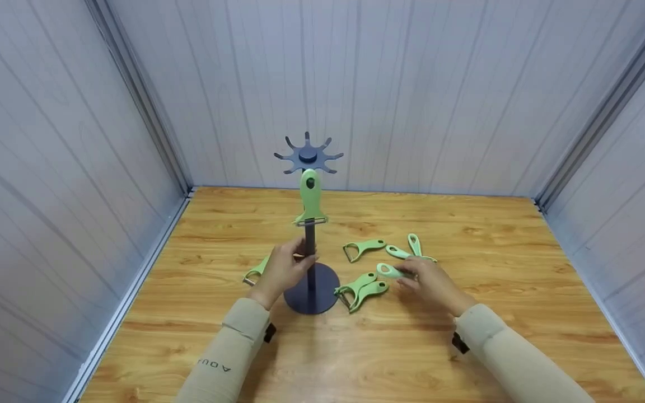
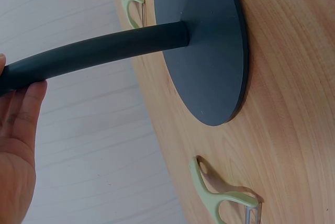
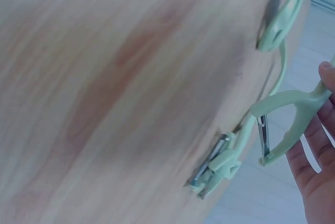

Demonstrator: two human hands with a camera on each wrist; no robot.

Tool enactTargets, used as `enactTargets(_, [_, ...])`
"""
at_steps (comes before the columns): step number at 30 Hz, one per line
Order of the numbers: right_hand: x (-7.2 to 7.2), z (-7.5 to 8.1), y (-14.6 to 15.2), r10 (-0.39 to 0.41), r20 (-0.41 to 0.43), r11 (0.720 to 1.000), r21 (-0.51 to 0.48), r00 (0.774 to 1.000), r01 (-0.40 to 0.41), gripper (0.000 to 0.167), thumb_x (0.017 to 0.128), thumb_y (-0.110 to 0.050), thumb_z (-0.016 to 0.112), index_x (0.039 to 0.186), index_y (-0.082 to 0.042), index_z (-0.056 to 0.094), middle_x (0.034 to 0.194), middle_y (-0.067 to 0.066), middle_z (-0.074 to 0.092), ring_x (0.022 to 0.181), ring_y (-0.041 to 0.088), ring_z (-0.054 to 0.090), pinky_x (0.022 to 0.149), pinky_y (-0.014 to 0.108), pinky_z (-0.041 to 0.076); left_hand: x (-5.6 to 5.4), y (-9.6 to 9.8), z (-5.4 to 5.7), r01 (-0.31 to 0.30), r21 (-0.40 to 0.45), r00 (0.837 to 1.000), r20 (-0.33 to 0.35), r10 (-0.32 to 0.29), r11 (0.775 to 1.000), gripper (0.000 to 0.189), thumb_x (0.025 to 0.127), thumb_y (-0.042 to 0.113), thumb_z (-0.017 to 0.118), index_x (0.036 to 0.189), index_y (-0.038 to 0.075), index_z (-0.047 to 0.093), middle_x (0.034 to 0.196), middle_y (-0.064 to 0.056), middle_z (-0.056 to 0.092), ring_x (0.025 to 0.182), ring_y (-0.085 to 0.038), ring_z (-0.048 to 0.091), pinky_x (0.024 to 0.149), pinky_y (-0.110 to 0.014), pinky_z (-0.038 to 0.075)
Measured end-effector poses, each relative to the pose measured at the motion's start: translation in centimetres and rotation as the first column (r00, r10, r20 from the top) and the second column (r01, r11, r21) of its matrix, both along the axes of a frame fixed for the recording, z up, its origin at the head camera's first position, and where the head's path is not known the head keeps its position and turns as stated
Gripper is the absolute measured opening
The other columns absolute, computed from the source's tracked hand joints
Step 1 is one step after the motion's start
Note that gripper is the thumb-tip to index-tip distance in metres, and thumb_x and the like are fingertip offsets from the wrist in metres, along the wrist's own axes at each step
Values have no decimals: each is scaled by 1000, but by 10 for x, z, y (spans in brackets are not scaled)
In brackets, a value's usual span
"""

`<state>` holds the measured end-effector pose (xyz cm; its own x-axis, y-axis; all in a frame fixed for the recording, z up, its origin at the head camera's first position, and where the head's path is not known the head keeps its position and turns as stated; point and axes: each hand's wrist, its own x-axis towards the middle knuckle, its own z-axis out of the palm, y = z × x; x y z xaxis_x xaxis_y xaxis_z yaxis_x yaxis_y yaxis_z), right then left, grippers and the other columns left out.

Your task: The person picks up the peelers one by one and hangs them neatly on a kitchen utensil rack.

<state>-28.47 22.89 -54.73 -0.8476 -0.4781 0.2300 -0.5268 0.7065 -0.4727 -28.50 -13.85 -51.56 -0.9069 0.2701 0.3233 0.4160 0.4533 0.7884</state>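
Left hand has its fingers and thumb wrapped round the pole of the dark blue-grey stand with a flat round base and a star-shaped ring of hooks on top. Likely steadying it: tall thin pole, load up high. Right hand, right of the stand, pinches a mint-green plastic Y-shaped peeler with a metal blade. Grip sits near the fork, so the eyelet end sticks out toward the stand, unblocked.

A yellow-green plastic peeler hangs on the stand's front side, eyelet up, blade down; looks hooked through the eyelet, so its own weight would hold it upright.

Loose ones, all lying flat: a green peeler left of the stand, partly behind the left hand; another green peeler right and behind; an overlapping green pair right beside the base, can't tell if touching; two mint peelers farther right, blade ends mostly hidden by the right hand in the head view.

Surface under the stand: glossy yellow-brown wood-grain tabletop. Pale grooved panel wall behind the stand, similar panels left and right, grey metal corner posts.
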Motion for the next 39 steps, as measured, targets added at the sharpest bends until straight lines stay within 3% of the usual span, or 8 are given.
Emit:
enactTargets(10, [5,17,-6,-16,-24,992,-126,1000,12,26,100,-8,79,125,-3,78,113,10,77,94,21,73,81,41,65,0,0,0,4,6,1000,-16,-4,1000,10,103,6,74,113,5,73,106,-11,79,102,-27,77,89,-42,68])
enactTargets(21, [5,39,-15,9,-179,971,-232,984,-51,25,97,-8,83,120,-1,80,101,8,76,86,17,73,76,35,66,-1,0,-1,6,17,1000,-29,-6,1000,10,101,0,75,110,6,73,102,-11,79,99,-26,78,86,-41,69])
enactTargets(27, [8,52,-21,-13,-157,955,-294,987,-34,25,98,-8,82,121,-2,81,98,7,77,81,10,67,72,27,62,0,0,-1,5,19,1000,-18,-5,1000,10,102,1,74,112,1,72,103,-12,79,100,-28,78,88,-41,69])
enactTargets(32, [12,63,-27,-40,-140,947,-321,989,-8,25,98,-7,81,123,-2,81,100,6,76,84,10,69,75,31,65,1,0,-1,2,13,1000,-17,-2,1000,9,103,3,74,112,3,73,103,-11,78,100,-27,77,88,-41,69])
enactTargets(39, [15,75,-36,-56,-184,939,-344,981,-10,24,96,-6,83,120,-4,81,97,4,76,84,11,69,73,33,64,1,0,-1,6,17,1000,-25,-6,1000,9,103,3,74,111,5,73,103,-10,79,99,-26,77,87,-41,69])
